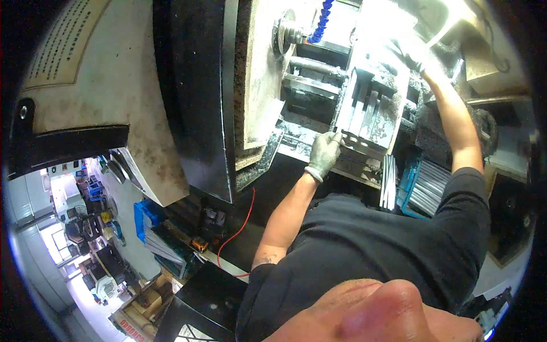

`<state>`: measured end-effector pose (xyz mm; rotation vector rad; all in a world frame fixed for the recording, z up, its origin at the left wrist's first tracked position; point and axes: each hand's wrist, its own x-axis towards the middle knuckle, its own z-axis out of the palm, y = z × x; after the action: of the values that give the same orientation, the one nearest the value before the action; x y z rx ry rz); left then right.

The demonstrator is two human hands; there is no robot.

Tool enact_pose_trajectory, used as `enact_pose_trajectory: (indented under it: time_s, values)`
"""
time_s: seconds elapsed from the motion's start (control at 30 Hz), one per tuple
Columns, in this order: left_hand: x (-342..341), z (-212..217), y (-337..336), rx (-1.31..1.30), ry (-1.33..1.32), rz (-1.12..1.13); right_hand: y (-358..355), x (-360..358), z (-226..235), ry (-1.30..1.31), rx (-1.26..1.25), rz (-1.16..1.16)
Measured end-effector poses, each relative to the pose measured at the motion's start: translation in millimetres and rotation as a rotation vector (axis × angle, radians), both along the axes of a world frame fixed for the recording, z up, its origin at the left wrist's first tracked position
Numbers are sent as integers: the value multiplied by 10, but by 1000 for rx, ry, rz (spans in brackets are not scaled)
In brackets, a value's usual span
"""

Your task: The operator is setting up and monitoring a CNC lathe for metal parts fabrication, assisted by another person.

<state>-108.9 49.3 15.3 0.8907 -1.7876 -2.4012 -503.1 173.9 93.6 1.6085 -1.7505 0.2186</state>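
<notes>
My left hand [325, 153], in a pale work glove, is at the near left corner of a machine's sliding table [389, 119]. Its fingers look closed at the corner, but what they hold, if anything, is too small to make out. Farther off, at the table's far right side, my gloved right hand [416, 58] reaches into bright glare that washes out its fingers. Long metal bars [370, 108] lie lengthwise on the table, dusted with chips. Left of the table sits a round spindle [283, 33], with a blue segmented coolant hose [321, 21] beside it.
Thin metal rods [388, 181] stand at the table's near right corner. Beside them, a blue crate [407, 185] holds many more rods. A tall black machine panel [196, 102] rises on the left, and a red hose [236, 231] curves below it.
</notes>
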Motion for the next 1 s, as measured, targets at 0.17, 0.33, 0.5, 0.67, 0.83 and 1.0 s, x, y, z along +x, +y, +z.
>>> enact_pose_trajectory:
  time_s: [0.17,0.33,0.5,0.67,0.83,1.0]
  values:
    - [-31,8,-16,-69,-39,-8,-109,422,486,-532,574,-465]
    - [-30,-92,19,-9,-43,40,0,584,127,-591,454,-545]
    - [-21,-111,45,-40,-80,49,-91,913,101,-624,212,-787]
    - [-10,-57,54,10,6,27,45,794,48,-706,284,-749]
    - [64,65,-39,77,72,-13,-34,636,-194,-451,226,-598]
    - [514,69,-226,-90,23,-187,-129,671,-143,-567,153,-717]
